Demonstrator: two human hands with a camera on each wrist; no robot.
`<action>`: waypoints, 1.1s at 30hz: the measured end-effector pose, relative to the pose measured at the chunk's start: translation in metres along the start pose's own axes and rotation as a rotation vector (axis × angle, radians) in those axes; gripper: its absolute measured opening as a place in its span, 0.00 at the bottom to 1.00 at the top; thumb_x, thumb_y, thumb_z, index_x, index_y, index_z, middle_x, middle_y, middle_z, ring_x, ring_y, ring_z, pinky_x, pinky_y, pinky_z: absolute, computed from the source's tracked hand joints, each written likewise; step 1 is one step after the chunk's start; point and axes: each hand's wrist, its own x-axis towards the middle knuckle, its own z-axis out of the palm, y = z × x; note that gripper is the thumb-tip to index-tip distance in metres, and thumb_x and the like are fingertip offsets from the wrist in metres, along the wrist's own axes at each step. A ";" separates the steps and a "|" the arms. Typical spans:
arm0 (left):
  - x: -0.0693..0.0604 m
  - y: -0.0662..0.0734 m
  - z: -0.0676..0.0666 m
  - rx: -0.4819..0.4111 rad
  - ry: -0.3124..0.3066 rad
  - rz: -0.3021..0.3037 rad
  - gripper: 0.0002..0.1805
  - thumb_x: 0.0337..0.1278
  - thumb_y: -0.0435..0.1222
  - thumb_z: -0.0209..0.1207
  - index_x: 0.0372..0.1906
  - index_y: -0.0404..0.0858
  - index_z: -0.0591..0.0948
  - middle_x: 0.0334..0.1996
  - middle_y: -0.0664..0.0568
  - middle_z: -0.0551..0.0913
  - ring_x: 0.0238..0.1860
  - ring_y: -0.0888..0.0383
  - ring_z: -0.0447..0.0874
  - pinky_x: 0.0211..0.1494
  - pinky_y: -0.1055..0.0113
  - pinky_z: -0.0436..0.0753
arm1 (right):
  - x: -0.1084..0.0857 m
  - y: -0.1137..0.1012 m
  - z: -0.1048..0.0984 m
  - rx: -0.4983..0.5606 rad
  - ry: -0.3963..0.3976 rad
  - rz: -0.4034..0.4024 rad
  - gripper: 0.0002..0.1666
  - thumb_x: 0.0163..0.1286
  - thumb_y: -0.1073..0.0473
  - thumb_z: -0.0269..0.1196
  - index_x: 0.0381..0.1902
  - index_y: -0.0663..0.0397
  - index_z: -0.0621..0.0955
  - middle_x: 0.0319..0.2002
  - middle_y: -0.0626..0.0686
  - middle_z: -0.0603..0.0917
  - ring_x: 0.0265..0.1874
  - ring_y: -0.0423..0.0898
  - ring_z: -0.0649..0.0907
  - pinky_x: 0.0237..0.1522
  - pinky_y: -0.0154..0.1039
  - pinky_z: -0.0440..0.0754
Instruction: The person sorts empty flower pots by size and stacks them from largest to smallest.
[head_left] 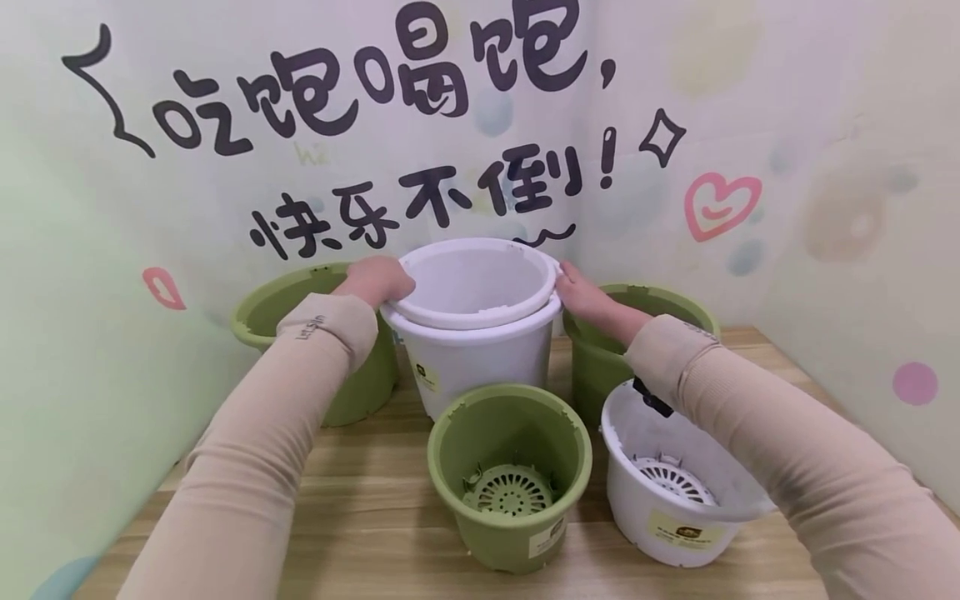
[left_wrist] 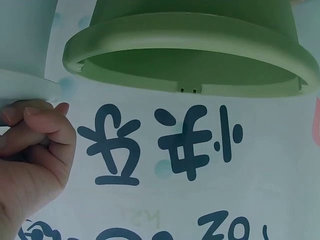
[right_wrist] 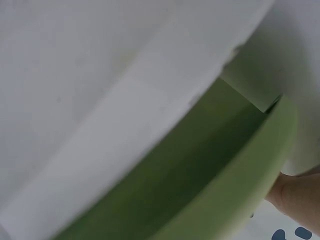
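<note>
A white flowerpot (head_left: 480,317) sits nested inside another white flowerpot (head_left: 487,367), its rim a little above the outer one's. On its left side, my left hand (head_left: 378,279) grips the rim; the left wrist view shows this hand (left_wrist: 37,150) with bent fingers at a white edge. My right hand (head_left: 588,296) holds the rim on the opposite side, its fingertips mostly hidden. In the right wrist view, a green rim (right_wrist: 260,165) covers most of that hand (right_wrist: 300,200).
Large green flowerpots stand behind my left forearm (head_left: 360,383) and my right wrist (head_left: 592,367). Nearer me are a small green flowerpot (head_left: 510,533) and a small white one (head_left: 675,533), on a wooden tabletop (head_left: 360,517). A printed wall (head_left: 465,200) closes off the back.
</note>
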 end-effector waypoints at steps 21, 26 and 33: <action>0.007 0.003 0.005 -0.001 0.043 -0.036 0.18 0.53 0.39 0.43 0.41 0.33 0.76 0.41 0.41 0.78 0.40 0.47 0.74 0.46 0.53 0.74 | 0.002 0.003 -0.002 -0.036 0.064 0.019 0.31 0.73 0.55 0.29 0.70 0.66 0.43 0.71 0.63 0.46 0.70 0.58 0.46 0.70 0.51 0.42; 0.011 0.000 0.011 -0.029 0.091 -0.076 0.17 0.53 0.41 0.43 0.38 0.35 0.77 0.40 0.42 0.78 0.39 0.48 0.75 0.42 0.56 0.74 | 0.005 0.004 0.001 -0.046 0.087 0.020 0.31 0.73 0.57 0.30 0.69 0.67 0.46 0.70 0.64 0.49 0.69 0.58 0.49 0.70 0.51 0.44; -0.001 -0.020 0.013 -0.214 0.148 -0.156 0.35 0.63 0.57 0.31 0.46 0.33 0.76 0.47 0.37 0.76 0.46 0.43 0.75 0.48 0.50 0.74 | 0.003 0.009 0.006 -0.036 0.093 0.010 0.30 0.72 0.58 0.30 0.69 0.66 0.49 0.69 0.64 0.52 0.69 0.59 0.52 0.69 0.52 0.46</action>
